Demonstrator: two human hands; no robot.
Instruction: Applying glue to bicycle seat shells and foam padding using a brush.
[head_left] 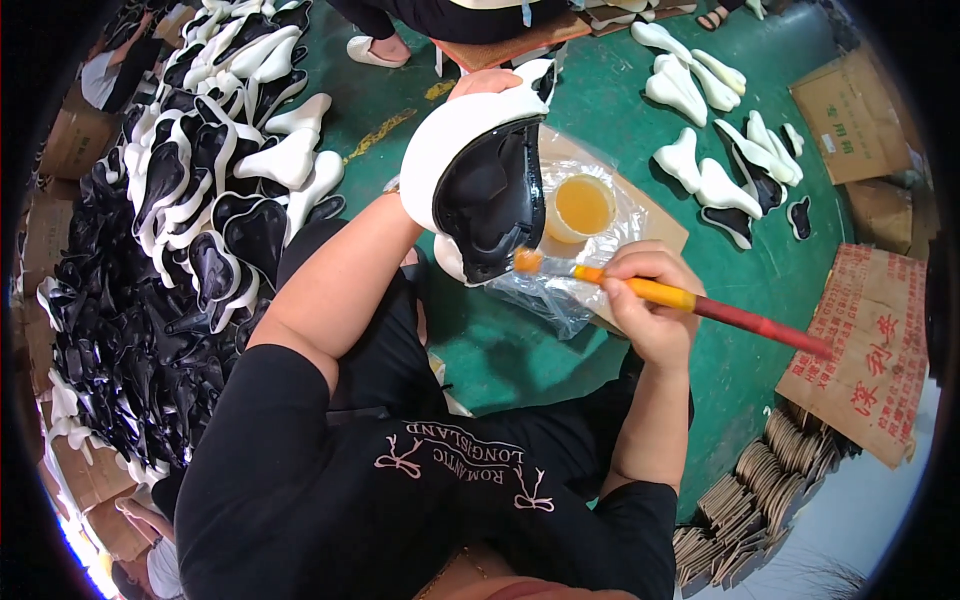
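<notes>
A bicycle saddle (425, 140) with white foam and a black plastic shell is held up at the middle, its hollow black underside turned toward the right. My left hand (487, 83) grips it from behind near its narrow tip; most of the fingers are hidden. In my right hand (655, 300) is a paintbrush (660, 292) with a yellow and red handle. Its wet, amber-coloured bristles are close to the shell's lower edge; I cannot tell whether they touch. Behind the brush, a tub of yellow liquid (582, 207) stands on clear plastic film (630, 215) over cardboard.
A big heap of white saddle pads (285, 155) and black shells (120, 290) fills the left. Several saddles (728, 188) lie on the green floor (480, 365) at right. Cardboard boxes (850, 115) and stacked brown card pieces (770, 480) line the right side. Another person's foot (388, 48) shows at the top.
</notes>
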